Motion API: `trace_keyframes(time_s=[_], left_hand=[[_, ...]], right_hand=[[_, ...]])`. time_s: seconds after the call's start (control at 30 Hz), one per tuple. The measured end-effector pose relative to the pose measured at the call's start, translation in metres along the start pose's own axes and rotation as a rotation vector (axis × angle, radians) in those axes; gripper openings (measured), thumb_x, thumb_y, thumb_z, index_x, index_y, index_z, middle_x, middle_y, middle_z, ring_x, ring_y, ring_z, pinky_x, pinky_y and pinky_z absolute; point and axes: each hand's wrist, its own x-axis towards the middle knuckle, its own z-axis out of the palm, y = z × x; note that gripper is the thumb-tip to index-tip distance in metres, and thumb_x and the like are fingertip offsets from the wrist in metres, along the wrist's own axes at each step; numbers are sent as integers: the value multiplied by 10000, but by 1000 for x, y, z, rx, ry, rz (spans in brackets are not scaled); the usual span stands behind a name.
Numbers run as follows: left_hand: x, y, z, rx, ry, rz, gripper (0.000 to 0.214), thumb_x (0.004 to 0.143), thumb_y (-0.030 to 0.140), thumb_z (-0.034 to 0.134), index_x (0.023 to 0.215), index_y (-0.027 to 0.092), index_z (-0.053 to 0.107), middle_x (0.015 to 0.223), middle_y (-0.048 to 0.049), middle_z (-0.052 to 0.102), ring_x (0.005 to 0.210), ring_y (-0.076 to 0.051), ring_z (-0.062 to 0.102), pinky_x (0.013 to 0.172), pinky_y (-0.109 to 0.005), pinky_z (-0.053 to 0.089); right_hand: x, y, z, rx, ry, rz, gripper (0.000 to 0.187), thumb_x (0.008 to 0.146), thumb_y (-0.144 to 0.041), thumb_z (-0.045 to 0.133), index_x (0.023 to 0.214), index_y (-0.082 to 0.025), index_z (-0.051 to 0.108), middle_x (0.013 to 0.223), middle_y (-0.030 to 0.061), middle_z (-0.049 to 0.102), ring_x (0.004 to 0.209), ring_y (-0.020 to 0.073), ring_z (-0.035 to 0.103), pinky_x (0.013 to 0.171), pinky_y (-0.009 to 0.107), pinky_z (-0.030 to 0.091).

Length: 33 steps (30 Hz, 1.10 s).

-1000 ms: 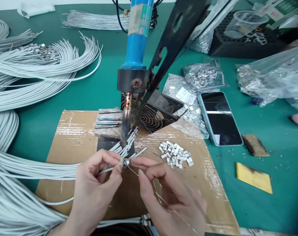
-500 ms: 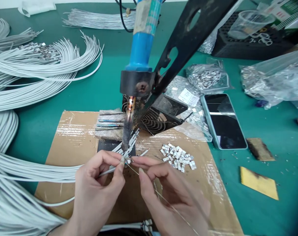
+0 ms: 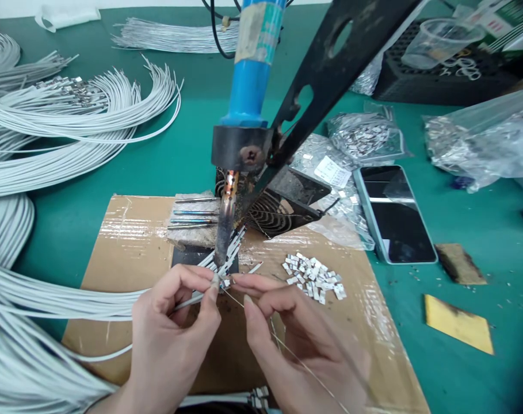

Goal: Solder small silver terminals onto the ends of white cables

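Note:
My left hand (image 3: 170,328) pinches the end of a thin white cable (image 3: 114,305) between thumb and forefinger, just below the tip of a blue-handled soldering iron (image 3: 229,224) clamped in a black stand (image 3: 325,75). My right hand (image 3: 296,339) pinches a small metal terminal (image 3: 225,283) against the cable end, and a thin solder wire (image 3: 296,356) runs back across its palm. The fingertips of both hands meet right under the iron's tip. A small heap of metal terminals (image 3: 315,276) lies on the cardboard just right of my hands.
A taped cardboard sheet (image 3: 127,241) covers the green table (image 3: 481,368). Bundles of white cables (image 3: 71,115) lie left and behind. A small fan (image 3: 278,207), bags of terminals (image 3: 365,135), a phone (image 3: 394,213), a yellow sponge (image 3: 457,330) and a brown one (image 3: 459,263) sit right.
Both hands hold the same pinch under the iron tip. Only the view has shifted slightly; nothing was picked up or let go.

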Motion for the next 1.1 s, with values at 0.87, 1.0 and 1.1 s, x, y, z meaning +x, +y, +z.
trace_keyframes(time_s=[0.87, 1.0, 1.1], left_hand=[[16, -2, -3, -52, -17, 74, 146, 708, 104, 802, 633, 197, 718, 751, 19, 783, 609, -79, 724, 567, -89, 547], [23, 4, -1, -63, -9, 71, 142, 696, 106, 785, 620, 199, 710, 715, 19, 788, 596, -92, 727, 545, -103, 554], [24, 8, 1, -76, -7, 83, 144, 707, 106, 766, 617, 204, 708, 700, 25, 785, 586, -89, 716, 534, -106, 546]], right_hand=[[7, 0, 6, 52, -7, 64, 238, 908, -147, 695, 703, -244, 620, 998, 62, 857, 917, 225, 831, 818, 304, 660], [10, 0, 10, 86, 6, 90, 230, 912, -167, 702, 712, -243, 618, 1020, 48, 862, 923, 210, 836, 830, 280, 659], [12, 0, 10, 95, -2, 80, 228, 902, -163, 718, 712, -246, 623, 1038, 33, 863, 955, 204, 838, 838, 264, 655]])
